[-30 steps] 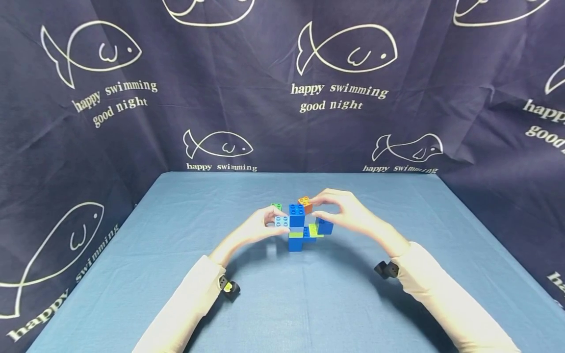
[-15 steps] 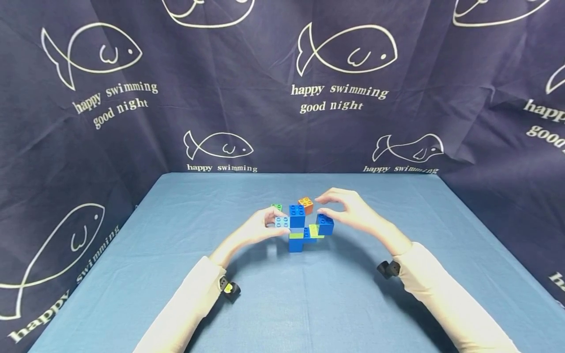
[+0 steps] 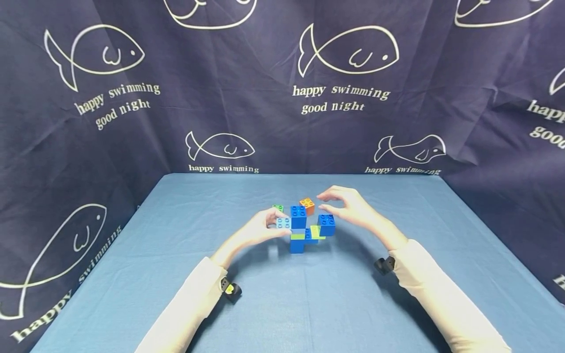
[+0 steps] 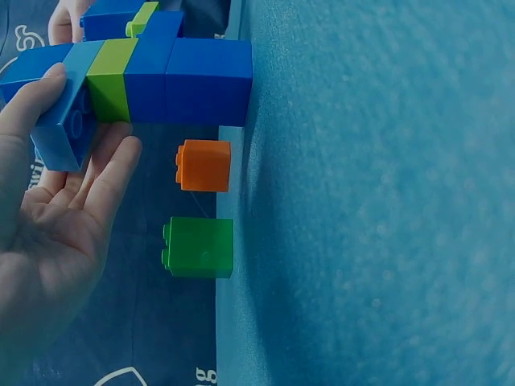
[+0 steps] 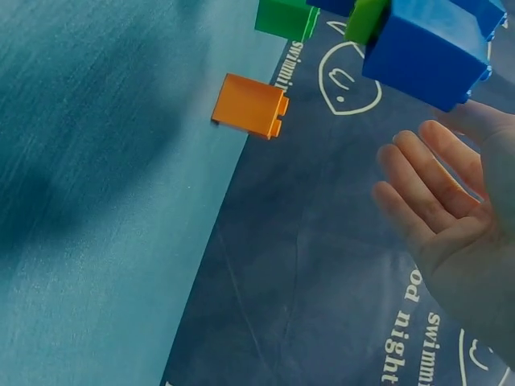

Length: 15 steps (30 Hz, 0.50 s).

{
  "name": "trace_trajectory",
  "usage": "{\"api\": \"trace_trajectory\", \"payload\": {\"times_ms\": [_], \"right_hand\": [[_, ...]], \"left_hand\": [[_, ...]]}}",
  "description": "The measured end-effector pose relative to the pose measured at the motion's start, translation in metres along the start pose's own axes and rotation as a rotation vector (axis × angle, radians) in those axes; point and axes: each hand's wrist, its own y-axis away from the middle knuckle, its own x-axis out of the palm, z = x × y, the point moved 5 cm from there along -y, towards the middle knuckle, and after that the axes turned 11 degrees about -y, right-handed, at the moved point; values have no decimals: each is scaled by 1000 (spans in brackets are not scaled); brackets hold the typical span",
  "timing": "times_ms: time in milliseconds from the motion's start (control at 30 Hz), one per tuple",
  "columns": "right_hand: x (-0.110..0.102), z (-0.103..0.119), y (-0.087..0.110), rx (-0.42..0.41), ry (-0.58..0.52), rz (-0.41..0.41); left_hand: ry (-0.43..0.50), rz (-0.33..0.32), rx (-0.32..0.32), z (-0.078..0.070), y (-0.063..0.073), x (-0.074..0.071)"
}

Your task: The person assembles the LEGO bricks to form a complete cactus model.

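Observation:
A toy brick build stands on the table, its column made of blue, lime green and light blue bricks. My left hand pinches the light blue brick that juts out to the left, thumb in front and fingers behind. A dark blue brick tops the column. On the right, a lime green brick bears another blue brick. Just above and right of that brick is my right hand, fingers extended and holding nothing. In the right wrist view its thumb tip lies close by the blue brick.
Behind the build, an orange brick and a green brick stand loose on the blue cloth-covered table. A dark fish-print curtain rises at the back and sides.
My right hand has drawn slightly up and away from the right-hand blue brick, uncovering its top and the orange brick. The left hand keeps its grip on the light blue brick.

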Motion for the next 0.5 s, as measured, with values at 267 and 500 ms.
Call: {"api": "trace_trajectory", "payload": {"times_ms": [267, 500], "right_hand": [[7, -13, -7, 54, -38, 18], [15, -24, -12, 69, -42, 27]], "left_hand": [[5, 5, 5, 24, -11, 7], [28, 3, 11, 32, -14, 9]]}}
